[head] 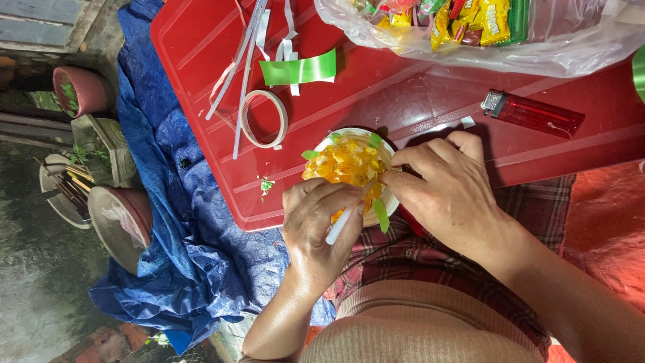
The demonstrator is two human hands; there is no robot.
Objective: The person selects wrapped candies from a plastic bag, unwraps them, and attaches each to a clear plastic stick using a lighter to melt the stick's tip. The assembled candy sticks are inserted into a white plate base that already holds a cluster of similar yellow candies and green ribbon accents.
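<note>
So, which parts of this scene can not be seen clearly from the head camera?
- Yellow arrangement: its base and near side are hidden by both hands.
- White stick: its upper end is covered by the left hand.
- Snack bag: cut off by the top edge.
- Right hand: its fingers hide what they pinch.

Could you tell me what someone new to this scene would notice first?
Most striking is the round yellow ornament with green tips at the centre, gripped by the left hand, which also holds a white stick, and the right hand. It sits at the edge of a bright red lid, where a red lighter lies to the right and a tape roll to the left.
</note>
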